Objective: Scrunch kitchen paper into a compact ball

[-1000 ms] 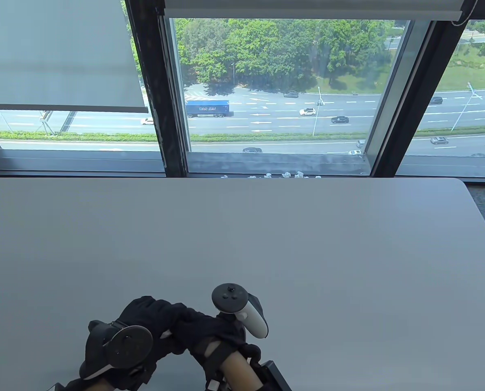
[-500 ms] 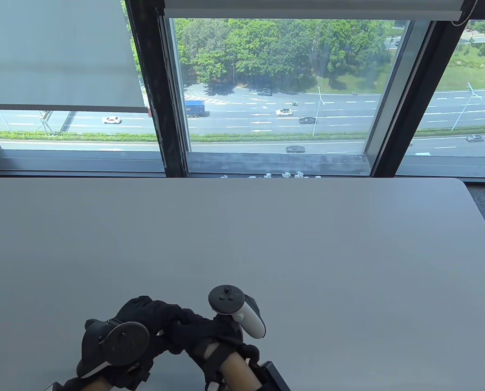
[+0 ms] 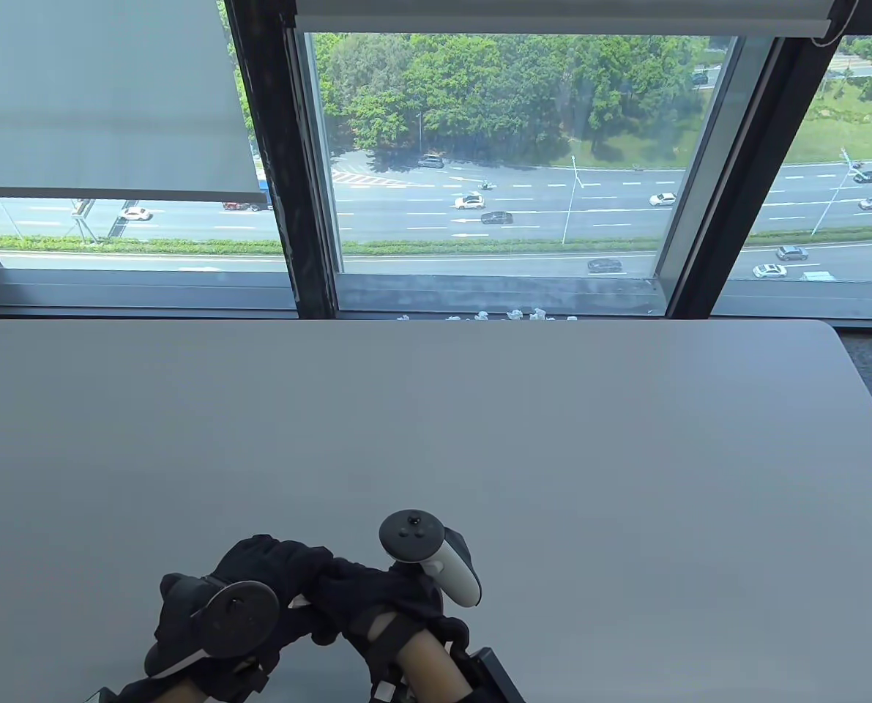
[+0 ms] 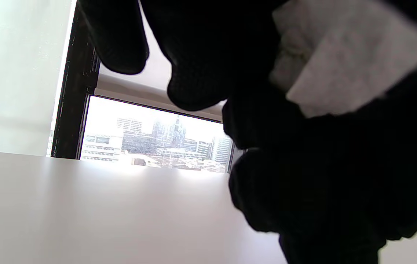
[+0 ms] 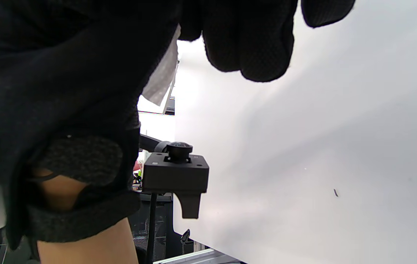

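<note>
Paper (image 4: pixel 340 58) sits clenched between our left hand (image 3: pixel 260 593) and right hand (image 3: pixel 377 597) above the bench (image 3: pixel 479 439); loosening risks it springing open.

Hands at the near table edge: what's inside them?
White kitchen paper is pressed between the left hand and right hand. Only a crumpled patch and a corner show; the gloves cover the rest.

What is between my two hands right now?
The kitchen paper: the left hand and right hand press together around it. The left wrist view shows it best; the table view shows only a white sliver.
</note>
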### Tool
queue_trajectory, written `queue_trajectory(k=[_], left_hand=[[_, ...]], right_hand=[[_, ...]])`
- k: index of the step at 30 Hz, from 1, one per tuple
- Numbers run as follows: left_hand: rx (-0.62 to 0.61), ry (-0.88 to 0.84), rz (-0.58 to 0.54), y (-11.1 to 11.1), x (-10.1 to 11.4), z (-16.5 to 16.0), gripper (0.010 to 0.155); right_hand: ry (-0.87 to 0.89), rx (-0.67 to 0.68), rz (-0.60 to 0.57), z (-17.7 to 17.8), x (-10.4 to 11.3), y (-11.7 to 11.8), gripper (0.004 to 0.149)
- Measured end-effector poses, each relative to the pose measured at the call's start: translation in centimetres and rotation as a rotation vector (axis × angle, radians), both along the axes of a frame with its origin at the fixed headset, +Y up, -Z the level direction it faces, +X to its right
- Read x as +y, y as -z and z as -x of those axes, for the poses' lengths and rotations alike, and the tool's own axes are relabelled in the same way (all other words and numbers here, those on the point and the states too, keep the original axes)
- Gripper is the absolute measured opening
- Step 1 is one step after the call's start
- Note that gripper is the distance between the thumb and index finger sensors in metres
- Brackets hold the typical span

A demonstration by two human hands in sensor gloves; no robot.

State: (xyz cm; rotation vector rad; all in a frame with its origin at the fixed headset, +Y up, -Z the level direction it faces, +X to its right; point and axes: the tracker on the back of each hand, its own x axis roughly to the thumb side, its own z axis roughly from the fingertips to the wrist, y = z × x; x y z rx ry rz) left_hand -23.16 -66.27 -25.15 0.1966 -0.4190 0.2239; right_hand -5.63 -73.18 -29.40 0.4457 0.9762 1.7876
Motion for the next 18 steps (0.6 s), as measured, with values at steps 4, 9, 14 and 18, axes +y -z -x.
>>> queue_trajectory(k=[4, 9, 14, 18], left_hand=[[0.000, 0.006, 0.013, 0.09, -0.06, 0.01, 0.063], [-0.028, 0.008, 0.101, 0.52, -0.41, 0.05, 0.068], [-0.032, 0.023, 0.115, 0.63, -0.69, -0.07, 0.070], [-0.024, 0.025, 0.082, 0.45, -0.32, -0.14, 0.066]], right_hand=[[0.002, 0.016, 0.022, 0.17, -0.24, -0.05, 0.064], [-0.029, -0.008, -0.014, -0.05, -0.06, 0.13, 0.057], [-0.046, 0.001, -0.007, -0.15, -0.30, 0.35, 0.054], [-0.043, 0.003, -0.013, -0.04, -0.26, 0.25, 0.058]])
